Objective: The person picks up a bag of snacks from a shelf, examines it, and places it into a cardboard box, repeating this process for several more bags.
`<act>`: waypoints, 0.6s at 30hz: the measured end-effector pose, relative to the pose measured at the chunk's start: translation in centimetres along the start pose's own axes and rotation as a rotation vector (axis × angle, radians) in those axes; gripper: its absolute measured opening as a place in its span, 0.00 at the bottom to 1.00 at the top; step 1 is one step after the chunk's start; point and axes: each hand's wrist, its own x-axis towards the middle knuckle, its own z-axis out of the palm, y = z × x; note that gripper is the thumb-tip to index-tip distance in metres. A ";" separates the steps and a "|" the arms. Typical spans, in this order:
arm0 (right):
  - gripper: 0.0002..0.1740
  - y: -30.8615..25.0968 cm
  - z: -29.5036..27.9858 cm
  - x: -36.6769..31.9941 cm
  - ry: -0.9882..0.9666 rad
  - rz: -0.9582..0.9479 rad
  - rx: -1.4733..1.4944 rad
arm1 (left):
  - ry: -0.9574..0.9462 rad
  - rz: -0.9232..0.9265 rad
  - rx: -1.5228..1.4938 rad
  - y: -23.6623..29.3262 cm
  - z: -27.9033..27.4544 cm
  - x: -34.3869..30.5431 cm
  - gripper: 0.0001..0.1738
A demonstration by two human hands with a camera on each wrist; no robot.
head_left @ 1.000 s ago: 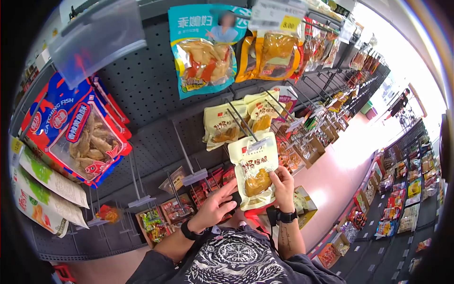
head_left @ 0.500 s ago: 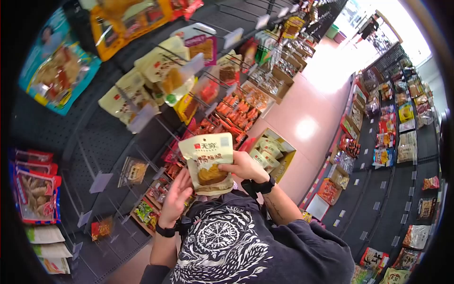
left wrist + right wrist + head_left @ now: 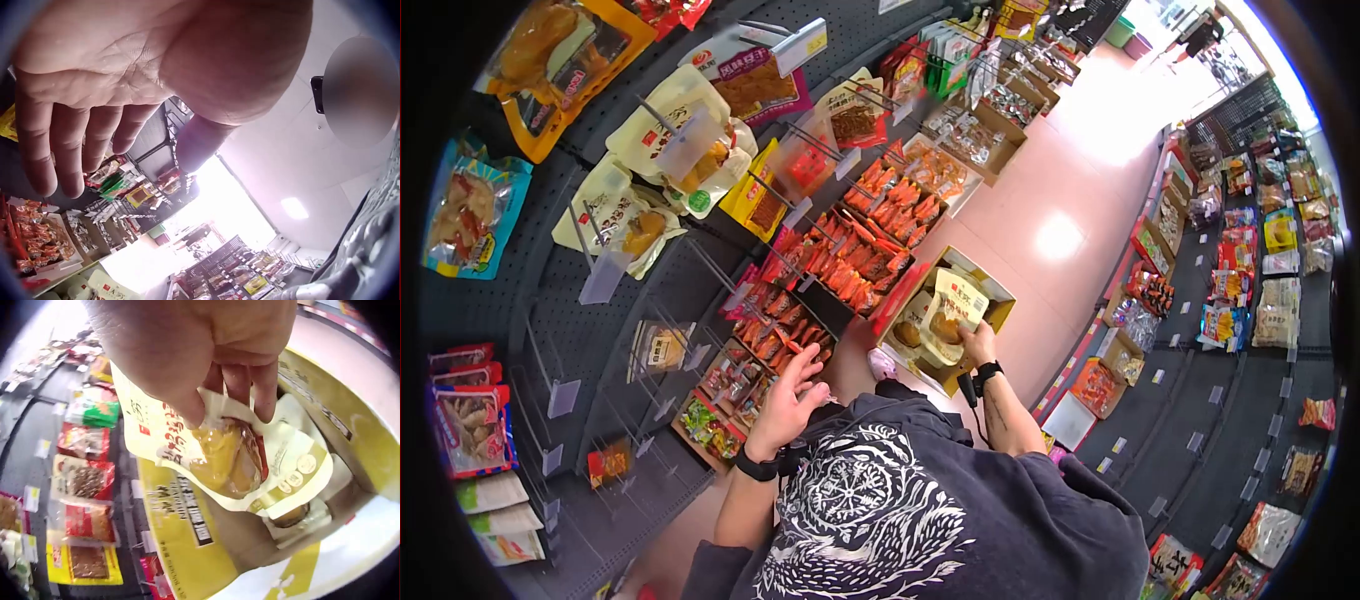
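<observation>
My right hand [image 3: 978, 343] pinches the edge of a cream packet [image 3: 952, 308] over an open yellow box [image 3: 998, 297]. In the right wrist view, thumb and fingers of the right hand [image 3: 200, 356] grip the packet [image 3: 219, 456], which lies tilted across the opening of the box [image 3: 181, 519]. More cream packets [image 3: 912, 325] lie inside the box. My left hand [image 3: 785, 405] is held up with fingers spread near the boxes of red packs, holding nothing; the left wrist view shows the bare palm of the left hand [image 3: 125, 75].
Cream packets [image 3: 625, 215] hang on hooks at the left, with a yellow pack [image 3: 752, 190] beside them. Boxes of red packs [image 3: 850, 270] stand below. Another shelf [image 3: 1200, 400] runs along the right, across the pink floor [image 3: 1040, 220]. A person [image 3: 1203, 38] is far down the aisle.
The right hand has moved down and away from the body with the packet, from in front of the chest to the box. The left hand has come apart from the packet. The view has shifted.
</observation>
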 end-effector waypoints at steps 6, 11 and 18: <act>0.29 0.7 0.9 3.4 0.177 -0.030 -0.105 | 0.211 0.031 -0.117 -2.7 -1.2 -1.8 0.33; 0.17 -16.8 3.1 1.0 -0.349 -0.237 0.346 | 0.307 0.084 -0.186 -3.9 -4.2 -2.0 0.32; 0.24 -39.4 14.1 -8.1 -0.706 -0.832 0.440 | 0.919 0.387 -0.161 0.2 -13.3 2.1 0.35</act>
